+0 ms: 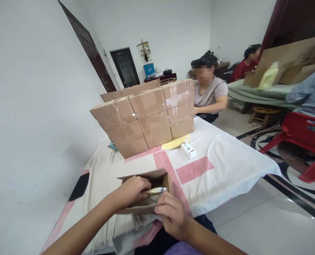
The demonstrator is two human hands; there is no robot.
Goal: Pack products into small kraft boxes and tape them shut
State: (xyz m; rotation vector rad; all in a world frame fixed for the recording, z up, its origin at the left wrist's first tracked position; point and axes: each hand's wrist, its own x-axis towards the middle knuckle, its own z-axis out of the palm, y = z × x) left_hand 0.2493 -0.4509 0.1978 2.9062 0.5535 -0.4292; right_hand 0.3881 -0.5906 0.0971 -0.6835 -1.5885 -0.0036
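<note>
Forearms (pixel 90 221) angle in from both lower corners, and we're right over the open box (pixel 169 185) on the table's cloth (pixel 213 187)! Our left hand (pixel 136 187) comes across the box's left side, wrist bent downward, knuckles up, and there we have it: thumb and forefinger gripping a pale slim item (pixel 156 191), which lies slantwise in the box's mouth with its far end pointing right. Over on the other side, our right hand (pixel 173 214) is at the near right corner, back of the hand turned toward us, fingers curled inward, thumb by the rim and forefinger close to the item's end. Is it pinching the item or the cardboard? We cannot tell from here. One flap (pixel 149 173) stands raised behind both hands. Farther back we've got a taped stack of cartons (pixel 144 122), three across and three high, a yellow strip (pixel 174 142) at its foot and a small white device (pixel 189 151) just beside that. Beyond the stack's right end sits a co-worker (pixel 212 94), one forearm reaching toward it
</note>
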